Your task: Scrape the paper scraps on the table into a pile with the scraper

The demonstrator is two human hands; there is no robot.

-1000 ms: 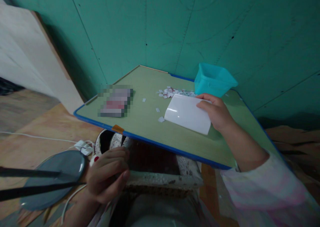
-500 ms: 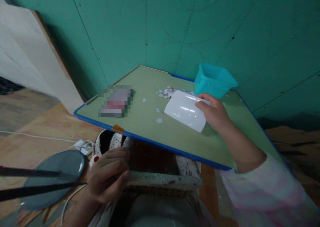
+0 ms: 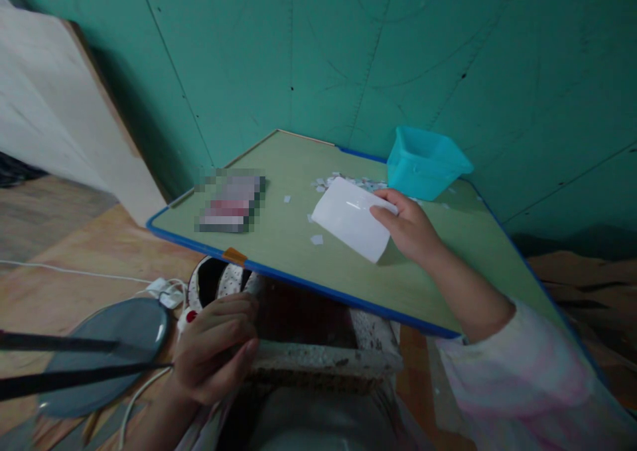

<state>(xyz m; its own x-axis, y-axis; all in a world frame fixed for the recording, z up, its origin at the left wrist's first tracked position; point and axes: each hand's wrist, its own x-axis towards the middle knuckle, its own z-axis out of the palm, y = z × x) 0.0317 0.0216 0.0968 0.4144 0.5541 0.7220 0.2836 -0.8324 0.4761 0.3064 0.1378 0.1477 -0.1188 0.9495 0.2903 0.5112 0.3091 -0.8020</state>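
My right hand (image 3: 405, 225) pinches the right edge of a glossy white sheet (image 3: 353, 219). The sheet bows slightly and is held tilted over the pale green tabletop (image 3: 293, 152). Just behind it lies a pile of small white paper pieces (image 3: 326, 183), partly covered by the sheet. A few loose pieces (image 3: 317, 239) are scattered to its left. Below the table's front edge, my left hand (image 3: 216, 345) is curled into a loose fist beside a speckled white bar (image 3: 328, 357); nothing shows in its fingers.
A turquoise plastic basket (image 3: 428, 162) stands at the back right of the table, against the green wall (image 3: 239, 60). A pixelated flat object (image 3: 231, 202) lies on the left. Below left are a grey round stool seat (image 3: 107, 358), a white cable (image 3: 74, 270) and dark straps (image 3: 84, 375).
My right hand has moved a little to the left with the white sheet, which now covers some loose pieces. The left hand stays where it was.
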